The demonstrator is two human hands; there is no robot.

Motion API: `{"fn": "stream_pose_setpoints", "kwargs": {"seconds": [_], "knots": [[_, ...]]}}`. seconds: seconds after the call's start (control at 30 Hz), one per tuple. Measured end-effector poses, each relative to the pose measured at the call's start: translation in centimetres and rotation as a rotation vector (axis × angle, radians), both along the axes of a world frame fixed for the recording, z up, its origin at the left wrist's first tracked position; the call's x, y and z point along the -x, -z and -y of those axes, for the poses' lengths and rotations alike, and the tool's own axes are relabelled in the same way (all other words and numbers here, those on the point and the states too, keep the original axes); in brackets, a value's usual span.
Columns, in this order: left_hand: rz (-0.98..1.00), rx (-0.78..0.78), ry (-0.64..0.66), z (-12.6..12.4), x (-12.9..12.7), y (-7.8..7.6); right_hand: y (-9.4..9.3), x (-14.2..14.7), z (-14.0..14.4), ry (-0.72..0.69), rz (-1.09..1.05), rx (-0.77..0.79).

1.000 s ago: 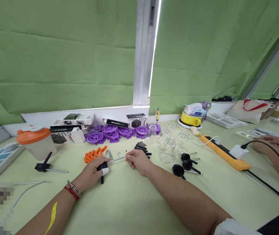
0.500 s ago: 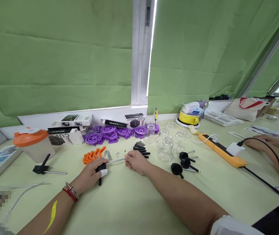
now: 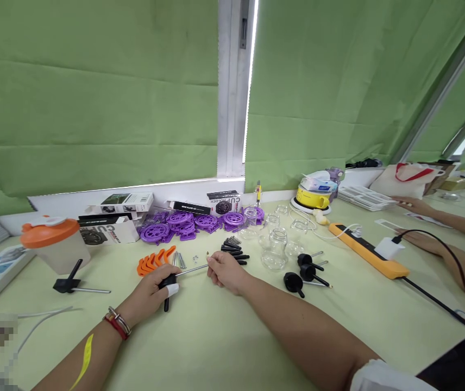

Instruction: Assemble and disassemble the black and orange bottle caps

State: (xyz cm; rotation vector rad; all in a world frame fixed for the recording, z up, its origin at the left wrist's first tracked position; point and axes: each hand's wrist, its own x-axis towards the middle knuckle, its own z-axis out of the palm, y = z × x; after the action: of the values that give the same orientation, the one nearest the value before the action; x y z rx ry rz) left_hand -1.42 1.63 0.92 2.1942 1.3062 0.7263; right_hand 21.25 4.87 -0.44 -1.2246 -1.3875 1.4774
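Head view: near the middle of the pale green counter [image 3: 224, 336], the left hand [image 3: 151, 293] is closed around the black plastic handle [image 3: 167, 283] of a thin silver metal rod [image 3: 192, 268]. The right hand [image 3: 225, 270] pinches the rod's free end between its fingertips. Just behind lie small loose screws [image 3: 195, 258], orange plastic hooks [image 3: 155, 258] and clear glass jars [image 3: 275, 247]. A loose pinch could let the rod slip and scatter the screws, or roll toward the jars.
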Motion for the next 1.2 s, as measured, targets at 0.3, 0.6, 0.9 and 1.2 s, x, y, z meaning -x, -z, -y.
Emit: {"fn": "stream_pose_setpoints", "kwargs": {"seconds": [0.3,0.6,0.9,1.2], "knots": [[-0.015,0.025,0.004,0.42,-0.22,-0.09,0.19,-0.15,-0.28,-0.033,0.005,0.0],[-0.032,0.045,-0.035,0.1,-0.05,0.17,0.35,-0.47,-0.39,-0.052,-0.096,0.021],[-0.002,0.029,-0.05,0.01,0.0,0.32,0.22,-0.39,-0.22,-0.037,-0.107,0.029],[0.0,0.042,-0.041,0.05,-0.09,0.24,0.72,-0.53,-0.51,-0.087,-0.111,0.015]]}}
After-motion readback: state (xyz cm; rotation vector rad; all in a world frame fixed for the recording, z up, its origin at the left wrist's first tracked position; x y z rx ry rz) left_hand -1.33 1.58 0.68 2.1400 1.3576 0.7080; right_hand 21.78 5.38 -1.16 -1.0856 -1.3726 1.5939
